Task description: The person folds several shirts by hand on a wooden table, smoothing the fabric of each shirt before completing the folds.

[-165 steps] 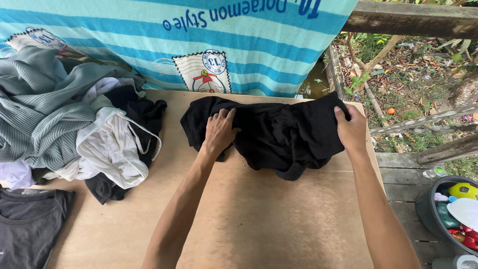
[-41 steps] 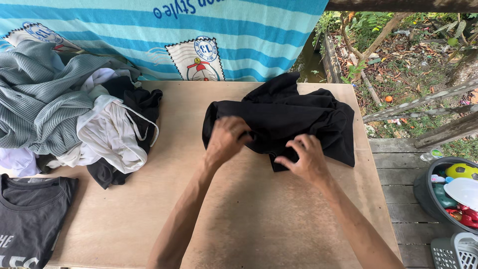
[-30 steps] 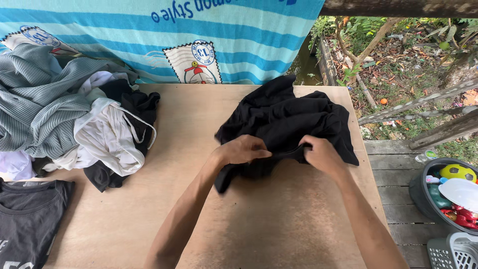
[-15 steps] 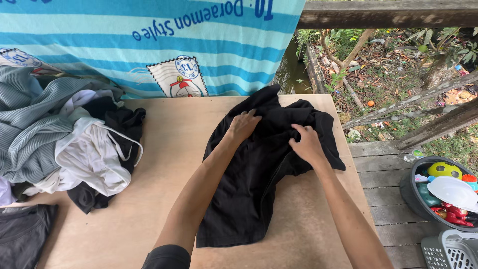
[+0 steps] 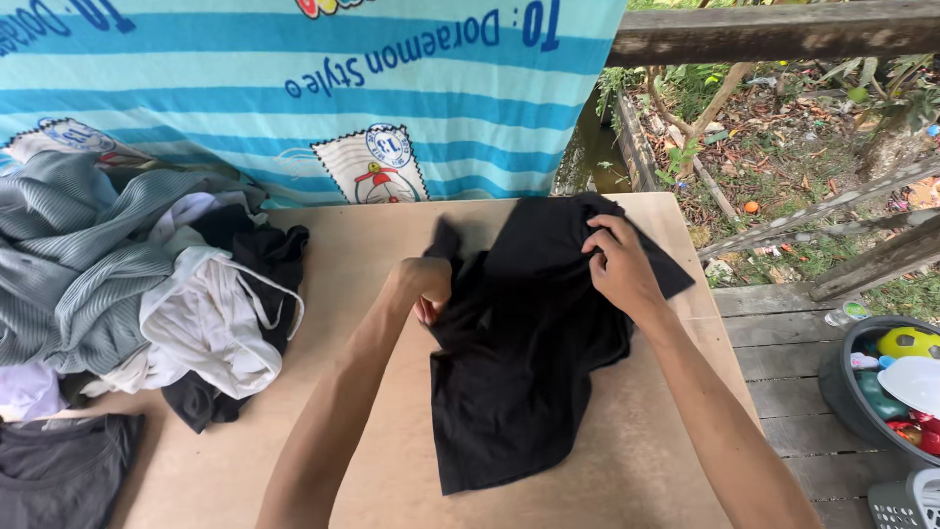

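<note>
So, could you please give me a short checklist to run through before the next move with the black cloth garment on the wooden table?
1. Left hand grips the black cloth garment at its left edge: ok.
2. Right hand grips its upper right part: ok.
3. Garment lies flat and smooth: not ok, it is bunched and creased between the hands.
4. Lower hem rests on the light wooden table, not over the edge: ok.
5. Garment is apart from the pile of grey, white and black clothes on the left: ok.
6. Which side of the garment faces up: cannot tell.
</note>
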